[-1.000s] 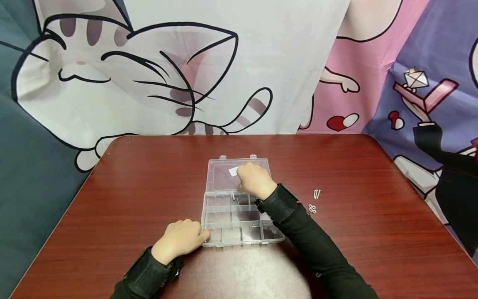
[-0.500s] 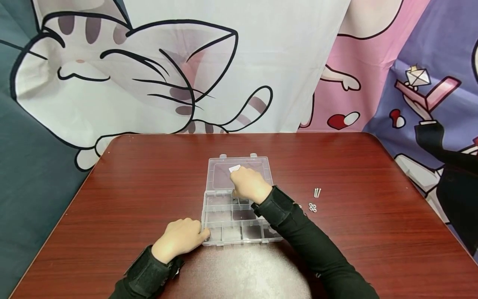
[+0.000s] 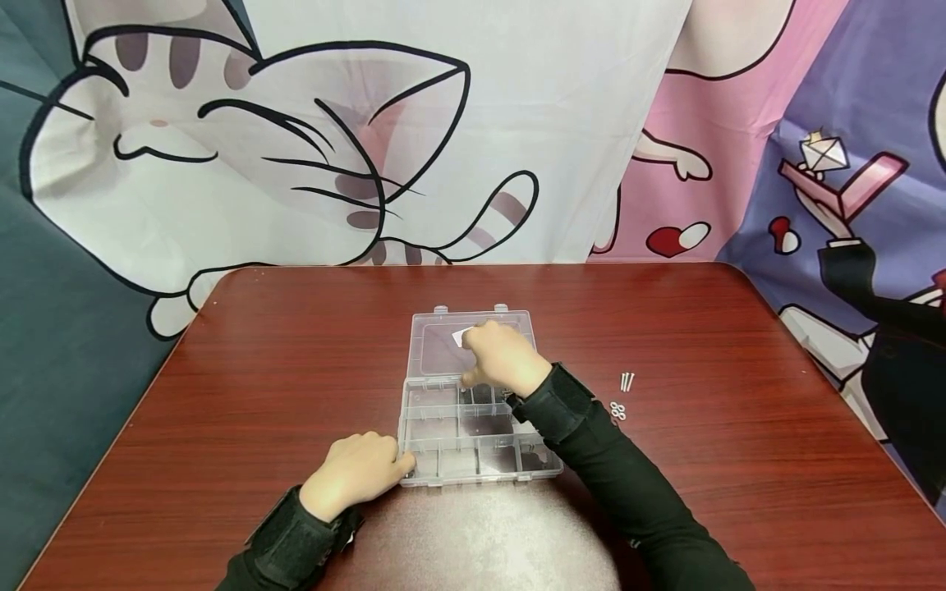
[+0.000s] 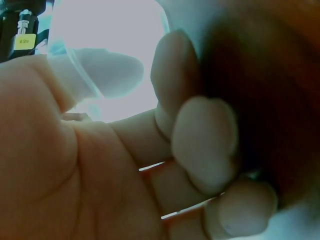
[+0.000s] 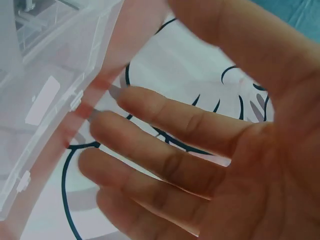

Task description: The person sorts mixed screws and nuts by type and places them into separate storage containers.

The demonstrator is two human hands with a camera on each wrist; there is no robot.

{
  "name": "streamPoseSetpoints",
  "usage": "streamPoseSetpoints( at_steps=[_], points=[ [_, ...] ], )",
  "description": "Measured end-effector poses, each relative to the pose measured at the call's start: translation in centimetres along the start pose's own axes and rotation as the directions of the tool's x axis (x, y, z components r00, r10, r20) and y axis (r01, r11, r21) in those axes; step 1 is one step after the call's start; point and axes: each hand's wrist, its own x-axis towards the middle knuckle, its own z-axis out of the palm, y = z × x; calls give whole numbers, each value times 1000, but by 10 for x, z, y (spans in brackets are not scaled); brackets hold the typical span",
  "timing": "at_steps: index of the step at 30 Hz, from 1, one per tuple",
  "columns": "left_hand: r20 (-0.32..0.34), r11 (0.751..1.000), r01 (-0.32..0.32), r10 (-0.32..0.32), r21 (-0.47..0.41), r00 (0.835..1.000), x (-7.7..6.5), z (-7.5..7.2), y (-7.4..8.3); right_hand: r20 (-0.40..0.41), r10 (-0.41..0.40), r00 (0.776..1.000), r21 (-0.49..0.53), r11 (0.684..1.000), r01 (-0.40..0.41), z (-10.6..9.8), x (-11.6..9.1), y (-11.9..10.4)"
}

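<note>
A clear plastic divided storage box [image 3: 431,427] lies on the table with its lid [image 3: 432,345] folded back. My left hand [image 3: 358,472] grips its front left corner; in the left wrist view the thumb [image 4: 112,72] shows through clear plastic, with the fingers curled opposite. Over the back right compartments, my right hand [image 3: 506,357] hovers with its thumb apart from the fingers. The right wrist view shows that hand [image 5: 200,150] with fingers loosely extended and nothing between them. Small metal screws [image 5: 32,20] lie in a compartment there.
To the right of the box lie a few loose screws [image 3: 626,383] and several small metal rings [image 3: 617,411]. A white label [image 3: 460,337] is on the lid. The reddish-brown table [image 3: 310,353] ends at a printed cloth [image 3: 562,123] behind.
My right hand moved left and slightly toward the front over the compartments, then back up and right, its thumb now apart from the fingers. The left hand stays at the box corner.
</note>
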Motion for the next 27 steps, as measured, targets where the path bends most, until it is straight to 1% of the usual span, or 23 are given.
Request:
streamPoseSetpoints(
  at_steps=[10,15,20,27],
  points=[
    [3,1000,-1,1,-11,1000,-1,-2,1,28,5,1000,8,1000,-5,-2,1,2],
    [5,1000,-3,3,-17,1000,-1,-2,1,19,0,1000,24,1000,-1,-2,0,5],
    [9,1000,0,0,-24,1000,-1,-1,1,-8,1,1000,23,1000,-1,-3,-2,11],
    [-1,1000,1,-1,-18,1000,-1,-1,2,-11,52,999,39,998,-52,-5,-8,26]
  ],
)
